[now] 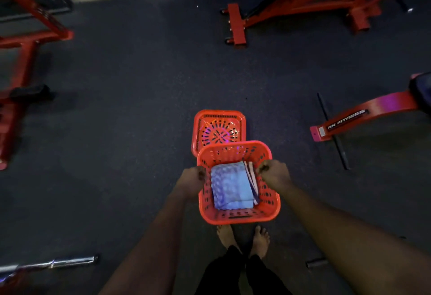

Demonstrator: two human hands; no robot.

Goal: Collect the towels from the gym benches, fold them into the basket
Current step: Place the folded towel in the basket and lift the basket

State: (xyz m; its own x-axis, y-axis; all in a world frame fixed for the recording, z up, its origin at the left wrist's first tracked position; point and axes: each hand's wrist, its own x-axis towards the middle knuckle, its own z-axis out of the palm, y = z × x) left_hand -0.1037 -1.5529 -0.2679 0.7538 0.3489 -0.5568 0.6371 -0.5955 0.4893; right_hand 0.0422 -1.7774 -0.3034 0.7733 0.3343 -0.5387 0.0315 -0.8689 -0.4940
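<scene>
An orange plastic basket (240, 215) is held up in front of me, above my bare feet. My left hand (192, 179) grips its left rim and my right hand (274, 173) grips its right rim. Inside lies a folded pale blue patterned towel (231, 187), with a folded striped towel (253, 178) tucked against the right wall. The basket's orange lid (219, 129) lies on the dark floor just beyond the basket, partly hidden by it.
Red gym bench frames stand at the far right (303, 10), the right edge (363, 115) and the left (21, 66). A chrome barbell end (70, 262) lies on the floor at lower left. A short dark bar (316, 263) lies near my right leg.
</scene>
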